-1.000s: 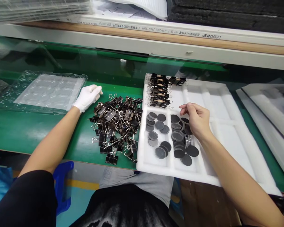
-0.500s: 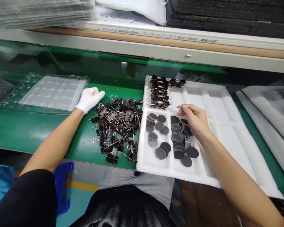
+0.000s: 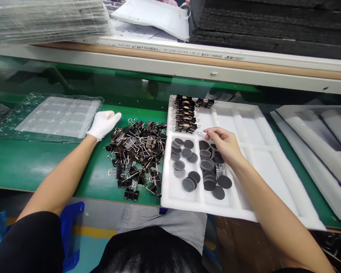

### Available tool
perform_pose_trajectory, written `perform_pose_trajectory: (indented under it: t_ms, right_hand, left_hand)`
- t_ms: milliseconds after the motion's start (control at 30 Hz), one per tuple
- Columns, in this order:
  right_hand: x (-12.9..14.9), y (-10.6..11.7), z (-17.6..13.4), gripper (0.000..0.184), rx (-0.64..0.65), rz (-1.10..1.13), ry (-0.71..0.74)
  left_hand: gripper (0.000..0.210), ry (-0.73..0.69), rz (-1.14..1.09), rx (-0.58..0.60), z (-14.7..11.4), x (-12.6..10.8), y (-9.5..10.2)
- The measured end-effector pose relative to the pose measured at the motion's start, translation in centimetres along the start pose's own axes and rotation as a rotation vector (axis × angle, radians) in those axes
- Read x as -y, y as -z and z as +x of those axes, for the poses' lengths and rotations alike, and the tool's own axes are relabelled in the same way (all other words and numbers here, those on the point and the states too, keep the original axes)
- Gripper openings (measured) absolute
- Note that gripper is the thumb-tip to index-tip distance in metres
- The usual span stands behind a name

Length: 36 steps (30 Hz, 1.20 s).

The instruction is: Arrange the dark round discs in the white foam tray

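Note:
My left hand [image 3: 104, 124], in a white glove, is closed with its fingers curled in, and nothing shows in it. It rests between a clear plastic tray [image 3: 85, 133] and a heap of black binder clips [image 3: 139, 146]. My bare right hand [image 3: 224, 144] hovers over a white foam tray [image 3: 180, 201], its fingers bent and the thumb against them; no object shows between them. Below and beside it lie loose dark round discs [image 3: 207, 164], partly covered by the hand. Binder clips clamped around small round pieces [image 3: 185, 113] stand in a row at the tray's far left.
More white foam trays [image 3: 309, 151] are stacked at the right. Above the green table [image 3: 57, 167], a shelf edge [image 3: 147, 62] runs across, bearing clear trays [image 3: 45, 21], papers [image 3: 156, 15] and black foam sheets [image 3: 267, 28]. A blue stool [image 3: 71, 235] stands below at the left.
The whole view has shifted slightly, so the table and trays appear a little further left and lower. Both hands keep nearly the same pose and place relative to the things around them.

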State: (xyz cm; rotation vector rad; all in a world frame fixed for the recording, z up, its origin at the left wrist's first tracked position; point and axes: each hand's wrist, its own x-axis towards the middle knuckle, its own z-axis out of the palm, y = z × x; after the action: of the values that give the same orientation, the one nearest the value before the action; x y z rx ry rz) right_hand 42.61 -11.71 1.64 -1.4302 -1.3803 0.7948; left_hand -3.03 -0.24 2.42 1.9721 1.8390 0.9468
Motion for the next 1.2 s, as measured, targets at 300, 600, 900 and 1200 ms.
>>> perform_pose_trajectory:
  t_ms: [300, 600, 900, 1200]
  right_hand:
    - [-1.9, 5.4, 3.7, 0.029, -0.506, 0.061, -0.112]
    - [-2.6, 8.1, 8.4, 0.018, 0.044, -0.72, -0.156]
    - [-5.4, 8.9, 7.5, 0.011, 0.01, -0.644, 0.043]
    - [-6.7, 9.0, 7.8, 0.008, -0.044, -0.64, 0.055]
  left_hand:
    - [0.054, -0.006, 0.008, 0.019, 0.2, 0.3, 0.0]
    - [0.052, -0.017, -0.003, 0.045, 0.3, 0.7, -0.2]
    - [0.052, -0.04, -0.028, 0.065, 0.1, 0.9, -0.5]
    - [0.052, -0.039, -0.034, 0.063, -0.1, 0.7, -0.5]
